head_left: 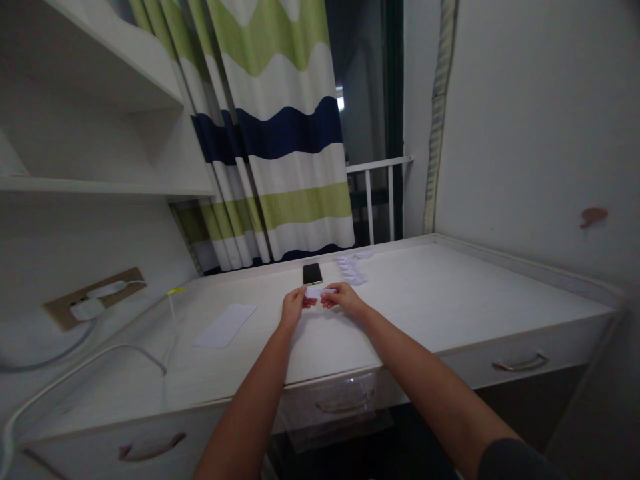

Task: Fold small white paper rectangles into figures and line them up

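Observation:
Over the white desk (410, 300), my left hand (293, 307) and my right hand (343, 297) pinch the two ends of a small white packet (317, 292). Both hands have their fingers closed on it, just above the desk top. A dark phone (312, 273) lies flat right behind the packet. Several more small white packets (351, 265) lie scattered to the phone's right, near the curtain. A flat pale rectangular sheet (225, 325) rests on the desk to the left of my left hand.
A striped green, white and blue curtain (280, 133) hangs behind the desk. White shelves (90, 120) stand at the left, above a wall socket (95, 297) with a plug and a cable (75, 373). Drawers with handles (520, 363) run along the desk front. A wall closes the right.

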Available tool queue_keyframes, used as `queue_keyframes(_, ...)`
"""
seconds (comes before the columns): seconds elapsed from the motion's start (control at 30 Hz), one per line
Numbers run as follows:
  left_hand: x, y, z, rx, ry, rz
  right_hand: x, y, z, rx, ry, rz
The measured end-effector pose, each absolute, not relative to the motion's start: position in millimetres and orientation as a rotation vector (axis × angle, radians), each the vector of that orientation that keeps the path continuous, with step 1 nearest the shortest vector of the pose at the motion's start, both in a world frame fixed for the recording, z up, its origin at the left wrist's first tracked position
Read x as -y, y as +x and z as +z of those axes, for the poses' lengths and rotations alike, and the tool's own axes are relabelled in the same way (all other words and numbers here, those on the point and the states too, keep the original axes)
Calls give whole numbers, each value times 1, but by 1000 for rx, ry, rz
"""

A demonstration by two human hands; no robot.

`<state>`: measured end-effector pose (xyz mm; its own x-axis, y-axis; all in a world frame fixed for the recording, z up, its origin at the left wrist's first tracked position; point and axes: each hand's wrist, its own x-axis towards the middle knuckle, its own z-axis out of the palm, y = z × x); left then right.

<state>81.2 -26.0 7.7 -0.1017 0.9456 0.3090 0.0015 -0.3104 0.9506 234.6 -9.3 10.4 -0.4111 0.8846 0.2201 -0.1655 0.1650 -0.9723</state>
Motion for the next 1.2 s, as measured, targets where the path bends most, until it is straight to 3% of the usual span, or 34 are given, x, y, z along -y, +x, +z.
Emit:
queue_keyframes(0.6,24,78,7,-1163,1395,1653,3,233,7,1358,-726,1489)
queue_keyframes(1.2,31,80,11,-985,1135,1476,4,235,5,1509,-651,1354)
